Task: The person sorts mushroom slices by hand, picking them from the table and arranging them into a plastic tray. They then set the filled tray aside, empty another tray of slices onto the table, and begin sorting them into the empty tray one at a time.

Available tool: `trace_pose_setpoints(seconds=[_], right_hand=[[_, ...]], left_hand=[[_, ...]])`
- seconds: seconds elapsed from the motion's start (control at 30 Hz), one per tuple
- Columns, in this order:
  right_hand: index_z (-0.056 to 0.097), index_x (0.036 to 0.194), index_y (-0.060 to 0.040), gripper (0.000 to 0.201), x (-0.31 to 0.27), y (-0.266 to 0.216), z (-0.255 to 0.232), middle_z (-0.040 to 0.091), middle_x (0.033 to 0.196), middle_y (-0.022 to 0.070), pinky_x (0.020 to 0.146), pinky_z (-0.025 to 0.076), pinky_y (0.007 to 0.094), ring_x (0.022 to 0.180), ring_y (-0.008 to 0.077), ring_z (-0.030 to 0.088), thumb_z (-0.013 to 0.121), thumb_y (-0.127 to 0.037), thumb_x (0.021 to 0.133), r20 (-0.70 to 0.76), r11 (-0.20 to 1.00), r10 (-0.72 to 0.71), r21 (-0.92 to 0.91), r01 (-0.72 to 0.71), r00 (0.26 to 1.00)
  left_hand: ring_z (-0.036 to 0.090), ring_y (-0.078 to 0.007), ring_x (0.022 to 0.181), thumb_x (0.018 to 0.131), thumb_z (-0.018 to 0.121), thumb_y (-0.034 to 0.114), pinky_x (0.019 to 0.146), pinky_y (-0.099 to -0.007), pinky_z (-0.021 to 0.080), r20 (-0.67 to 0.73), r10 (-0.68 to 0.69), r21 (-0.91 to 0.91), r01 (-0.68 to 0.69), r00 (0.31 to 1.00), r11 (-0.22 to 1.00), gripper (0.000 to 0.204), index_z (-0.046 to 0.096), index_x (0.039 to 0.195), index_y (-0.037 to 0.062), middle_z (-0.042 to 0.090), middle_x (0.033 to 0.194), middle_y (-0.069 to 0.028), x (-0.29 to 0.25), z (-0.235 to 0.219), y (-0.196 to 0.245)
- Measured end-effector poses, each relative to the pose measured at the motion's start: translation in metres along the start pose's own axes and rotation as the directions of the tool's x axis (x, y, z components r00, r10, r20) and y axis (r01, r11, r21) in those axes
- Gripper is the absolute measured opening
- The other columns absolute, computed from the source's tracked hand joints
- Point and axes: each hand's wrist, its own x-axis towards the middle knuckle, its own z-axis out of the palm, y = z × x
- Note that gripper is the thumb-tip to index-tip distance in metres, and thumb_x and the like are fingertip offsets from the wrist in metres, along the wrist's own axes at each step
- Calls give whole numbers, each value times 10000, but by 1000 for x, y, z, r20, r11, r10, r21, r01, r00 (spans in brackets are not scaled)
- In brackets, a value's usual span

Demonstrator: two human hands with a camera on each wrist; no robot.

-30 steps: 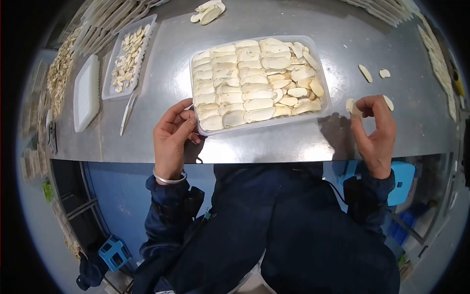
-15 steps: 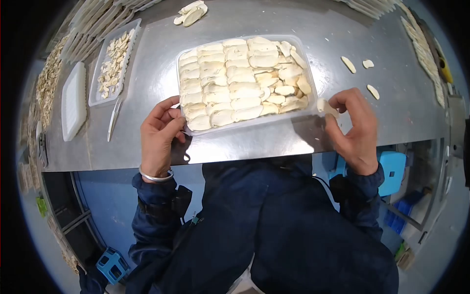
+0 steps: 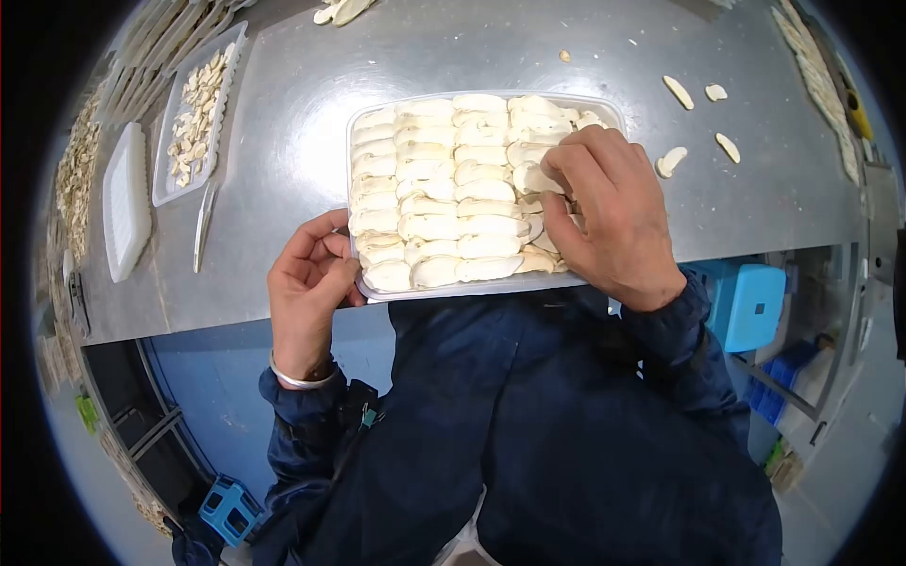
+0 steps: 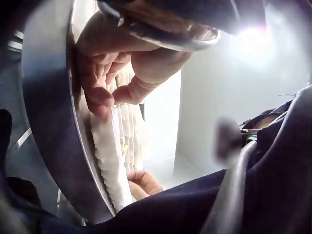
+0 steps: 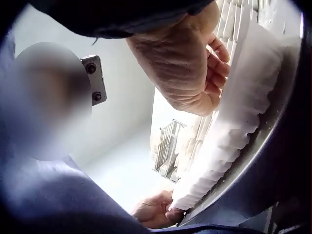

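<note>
A clear plastic tray (image 3: 354,203) lies at the near edge of the steel table. Pale mushroom slices (image 3: 429,193) fill it in overlapping rows, with smaller, looser pieces toward the right side. My left hand (image 3: 311,281) grips the tray's near left corner, thumb on the rim; the left wrist view shows this hand (image 4: 122,70) pinching that edge. Over the tray's right part, my right hand (image 3: 613,212) pinches a pale mushroom slice (image 3: 536,179) between thumb and fingers. Its palm side shows in the right wrist view, where the hand (image 5: 180,70) hangs above the ribbed tray wall (image 5: 243,97).
Several loose slices (image 3: 671,162) lie on the table right of the tray. Leftward are a white-handled knife (image 3: 203,226), a tray of small pieces (image 3: 159,179) and an upturned white tray (image 3: 123,203). More slices (image 3: 344,9) sit at the far side. A blue stool (image 3: 755,307) stands below right.
The tray has slid toward my body, my left hand moving with it. My right hand has moved left from beside the tray to over its right part, carrying a slice.
</note>
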Motion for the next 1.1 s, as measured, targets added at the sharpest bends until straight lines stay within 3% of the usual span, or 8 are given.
trace_pose_setpoints(seconds=[0.6,0.77,0.87,0.9,0.93,1.03,1.1], right_hand=[[544,876,-14,191,10,6,9,511,887,111,720,402,382,839,277,509,628,-12,705,16,999,-15,-34,15,1000],[565,923,-21,226,11,7,1,540,902,116,736,422,382,858,280,537,629,-12,707,-6,999,38,4,-38,999],[580,957,-35,254,1,29,-30,564,901,117,731,442,390,845,292,561,620,-1,708,-135,990,143,12,-143,980],[598,957,-35,249,-6,44,-44,579,897,116,744,461,392,822,307,576,595,25,715,-195,983,161,-61,-176,968],[614,956,-18,244,-15,60,-58,579,936,124,788,463,380,883,305,574,570,48,726,-205,958,272,-35,-285,940],[637,1008,-22,286,-44,96,-81,579,1014,135,837,460,372,965,299,564,560,51,742,-62,886,335,-318,-337,940],[637,1095,-52,358,-49,101,-74,569,1094,142,878,456,373,1034,300,548,563,40,756,-22,915,333,-236,-328,943]], left_hand=[[579,-80,640,799,583,-63,564,-199,502,0,2,-70,-2,1000,998,427,537,1223,-57,600,824,-35,-1,3,-1],[578,-82,637,800,584,-61,563,-195,494,-12,-13,-68,13,1000,998,427,534,1223,-59,597,824,-35,0,3,-1],[578,-83,637,805,593,-55,563,-194,492,-7,-6,-67,6,1000,998,429,526,1228,-61,597,825,-37,-1,2,-2],[579,-84,638,807,595,-53,564,-194,492,-4,0,-65,0,1000,998,430,523,1230,-62,597,825,-38,0,1,-3],[577,-83,627,810,602,-48,546,-191,487,-7,8,-63,-9,1000,998,433,517,1234,-62,598,821,-38,1,0,-5],[573,-81,609,809,602,-47,523,-187,481,-40,-2,-45,0,999,999,431,518,1232,-64,597,810,-35,1,0,-5],[569,-79,595,811,588,-44,510,-186,484,-53,12,-41,-14,999,999,425,518,1230,-66,591,794,-30,2,2,-3]])
